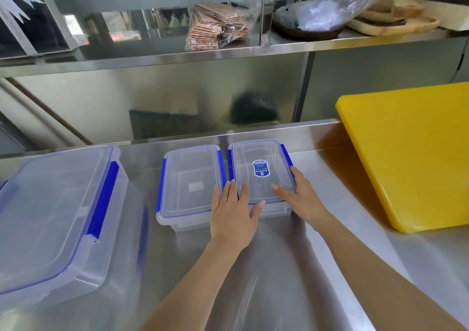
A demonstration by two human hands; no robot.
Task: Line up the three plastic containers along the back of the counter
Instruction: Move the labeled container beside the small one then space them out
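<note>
Bracing the labelled container (262, 173) with both hands: my left hand (234, 212) lies flat on its near-left corner, right hand (302, 195) on its right side, fingers (279, 189) spread on the lid, not clamped. It touches the middle container (189, 185) at the back of the desk (291, 267); large container (55, 216) sits well apart, left.

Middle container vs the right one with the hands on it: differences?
The right container carries an oval blue label on its lid; the middle container shows only a faint pale square. The left hand and right hand rest on the right container; the left hand's outer fingers just overlap the middle one's edge. The right one sits slightly further back. Both are clear, lidded, with blue side clips, side by side.
</note>
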